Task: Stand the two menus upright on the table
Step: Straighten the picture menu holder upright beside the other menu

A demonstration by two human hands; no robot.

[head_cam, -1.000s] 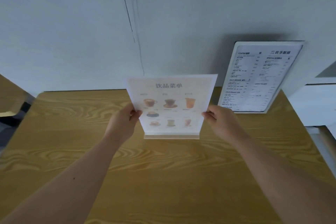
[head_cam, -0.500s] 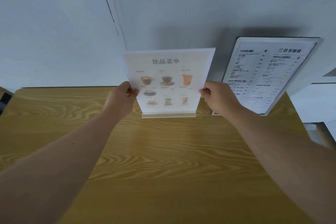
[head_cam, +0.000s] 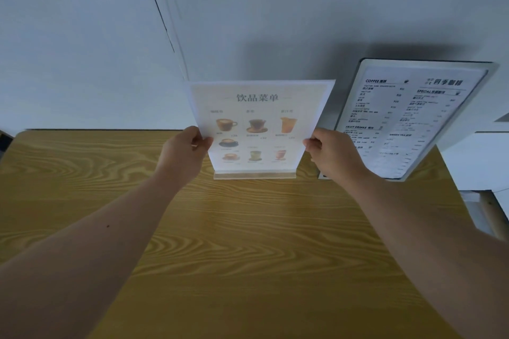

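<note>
A drinks menu (head_cam: 260, 124) with pictures of cups stands upright in a pale wooden base at the far middle of the wooden table (head_cam: 248, 242). My left hand (head_cam: 183, 155) pinches its left edge and my right hand (head_cam: 334, 154) pinches its right edge. A second menu (head_cam: 407, 118), white with black text in a pale frame, stands upright at the far right of the table, leaning against the wall. My right hand covers its lower left corner.
A grey-white wall (head_cam: 248, 22) runs directly behind the table. A white cabinet (head_cam: 479, 162) stands to the right of the table, with a wooden chair part (head_cam: 493, 215) beside it.
Both hands have carried the drinks menu away from me toward the wall. Its base now sits on the table near the far edge.
</note>
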